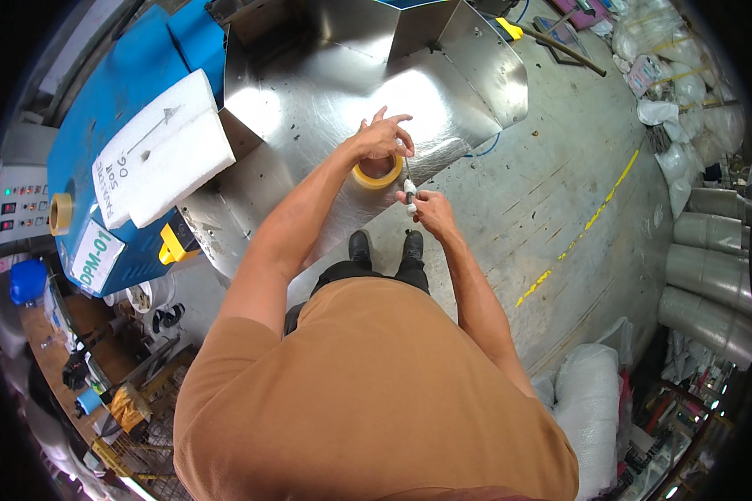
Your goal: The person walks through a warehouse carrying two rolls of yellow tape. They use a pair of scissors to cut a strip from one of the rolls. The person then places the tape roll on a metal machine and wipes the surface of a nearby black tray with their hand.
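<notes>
My left hand (382,138) is over the metal sheet, two fingers stretched away from me. Its thumb and forefinger appear to pinch the upper end of a thin-shafted hand tool with a white-wrapped handle (410,190). Lower down, my right hand (430,209) grips that handle, fingers curled round it. The tool's exact kind is unclear. Partly under my left hand, a roll of yellowish tape (366,178) lies flat near the sheet's front edge. The shiny metal machine tray (309,163) with upright angled walls spreads in front of me.
At left stands a blue machine (75,167) bearing a white foam board (163,150), another tape roll (60,214) and a yellow latch (175,244). A control panel (21,196) is beyond. Plastic-wrapped rolls (710,267) line the right. A wrapped bundle (589,409) stands near right.
</notes>
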A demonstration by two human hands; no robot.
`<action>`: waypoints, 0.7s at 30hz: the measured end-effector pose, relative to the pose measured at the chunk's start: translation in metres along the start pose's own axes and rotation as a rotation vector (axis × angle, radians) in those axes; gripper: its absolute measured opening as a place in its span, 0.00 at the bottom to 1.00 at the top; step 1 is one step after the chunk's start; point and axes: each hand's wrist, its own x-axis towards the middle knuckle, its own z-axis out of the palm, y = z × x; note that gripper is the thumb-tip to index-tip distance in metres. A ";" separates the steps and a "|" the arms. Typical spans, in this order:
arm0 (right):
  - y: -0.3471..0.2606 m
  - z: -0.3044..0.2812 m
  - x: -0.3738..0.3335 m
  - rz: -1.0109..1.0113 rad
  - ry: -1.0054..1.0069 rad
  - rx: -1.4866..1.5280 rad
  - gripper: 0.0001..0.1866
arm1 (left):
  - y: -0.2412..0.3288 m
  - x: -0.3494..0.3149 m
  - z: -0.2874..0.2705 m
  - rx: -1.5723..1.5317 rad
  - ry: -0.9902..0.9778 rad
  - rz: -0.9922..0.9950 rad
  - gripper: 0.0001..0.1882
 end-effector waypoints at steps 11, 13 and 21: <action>0.032 0.004 0.000 -0.045 0.113 0.143 0.27 | 0.016 -0.033 -0.030 -0.720 0.651 -0.143 0.11; 0.064 -0.004 0.011 -0.035 0.134 0.098 0.27 | 0.026 -0.038 -0.039 -0.721 0.610 -0.159 0.11; 0.054 -0.030 -0.009 -0.061 0.064 0.055 0.26 | 0.072 -0.094 -0.014 -0.107 0.667 -0.254 0.34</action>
